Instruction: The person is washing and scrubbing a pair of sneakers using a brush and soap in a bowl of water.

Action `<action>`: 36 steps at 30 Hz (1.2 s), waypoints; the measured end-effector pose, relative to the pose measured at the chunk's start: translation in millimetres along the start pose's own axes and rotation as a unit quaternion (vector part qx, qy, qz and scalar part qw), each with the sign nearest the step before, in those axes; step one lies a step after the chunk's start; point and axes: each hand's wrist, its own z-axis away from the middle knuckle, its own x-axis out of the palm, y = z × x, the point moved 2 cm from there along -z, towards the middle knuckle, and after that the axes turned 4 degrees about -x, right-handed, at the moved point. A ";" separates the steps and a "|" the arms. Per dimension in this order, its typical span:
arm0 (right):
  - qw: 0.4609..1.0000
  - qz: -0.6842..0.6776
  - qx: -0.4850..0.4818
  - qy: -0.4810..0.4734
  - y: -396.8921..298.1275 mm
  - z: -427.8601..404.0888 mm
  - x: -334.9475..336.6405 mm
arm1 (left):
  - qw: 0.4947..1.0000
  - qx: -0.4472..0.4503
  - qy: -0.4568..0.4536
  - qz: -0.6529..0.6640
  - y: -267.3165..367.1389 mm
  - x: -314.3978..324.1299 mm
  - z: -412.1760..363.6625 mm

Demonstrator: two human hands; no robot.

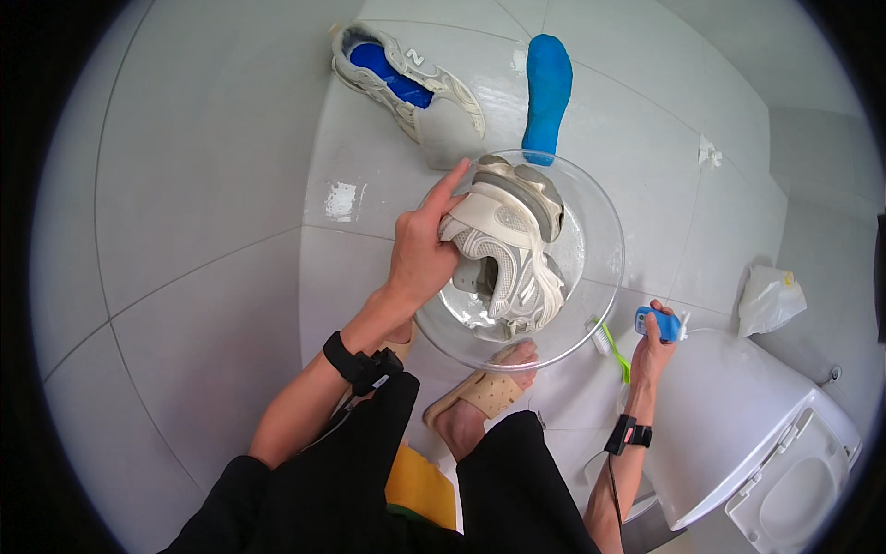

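My left hand [426,246] grips the toe end of a white and grey mesh sneaker [516,242], which is tilted on its side over a clear round plastic basin [612,305]. Out to the right, my right hand [654,339] holds a small blue bottle [659,324] with a white cap. Beyond the basin lies a matching sneaker [394,76] with a blue lining inside and a whitish cover over its toe. A blue insole-shaped piece [548,90] stands or lies at the basin's far rim; which one, I cannot tell.
A green-handled scrub brush [616,353] is on the tiled floor at the basin's right. Farther right are a white toilet [734,401] and a white plastic bag [770,299]. My sandalled foot [495,391] is by the basin's near edge, and a yellow object [422,485] sits below my legs.
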 end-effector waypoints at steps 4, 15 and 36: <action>0.997 0.068 -0.029 0.028 33.1 -2.2 -18.2 | 0.997 0.043 -0.004 -0.058 0.6 5.3 -2.0; 0.961 0.276 -0.036 0.004 63.6 68.0 -70.9 | 0.998 0.026 -0.016 -0.056 -5.5 6.0 -1.2; 0.941 0.297 -0.028 -0.158 -71.5 109.8 84.4 | 0.957 -0.025 -0.046 -0.285 5.4 -3.5 -9.4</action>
